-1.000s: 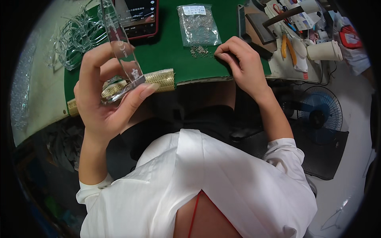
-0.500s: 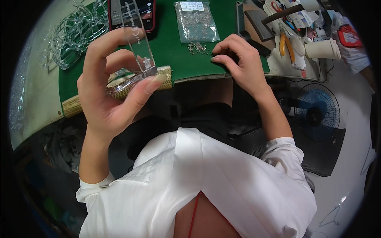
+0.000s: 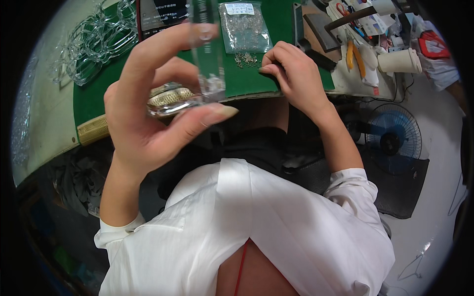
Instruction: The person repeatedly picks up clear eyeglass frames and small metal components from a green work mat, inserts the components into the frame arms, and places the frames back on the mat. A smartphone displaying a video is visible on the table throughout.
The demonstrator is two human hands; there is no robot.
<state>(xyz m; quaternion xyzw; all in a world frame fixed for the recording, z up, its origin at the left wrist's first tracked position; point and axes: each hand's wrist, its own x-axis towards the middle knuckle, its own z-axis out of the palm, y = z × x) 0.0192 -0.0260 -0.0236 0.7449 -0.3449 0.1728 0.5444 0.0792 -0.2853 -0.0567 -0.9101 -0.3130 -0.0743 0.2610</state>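
Note:
My left hand (image 3: 143, 113) is raised over the front edge of the table, its fingers and thumb closed round a clear plastic eyeglass frame (image 3: 207, 59). One temple arm stands upright between fingertips and thumb, blurred, and a rounded rim shows in the palm. On the green mat (image 3: 242, 81), my right hand (image 3: 296, 71) rests with thumb and forefinger pinched together; whatever may be between them is too small to tell. Just left of those fingertips lies a small heap of tiny metal parts (image 3: 246, 60). Behind it is a clear bag (image 3: 245, 29) of similar bits.
A tangle of clear eyeglass frames (image 3: 101, 47) lies at the left, beside a lit phone (image 3: 163, 17). To the right are a dark metal block (image 3: 323, 32), orange-handled pliers (image 3: 350, 54) and a paper cup (image 3: 400, 61). A blue fan (image 3: 392, 140) stands below on the right.
My left hand has moved right with the eyeglass frame, and the temple arm has turned more upright. The right hand has shifted slightly left toward the metal parts. The phone's screen looks different.

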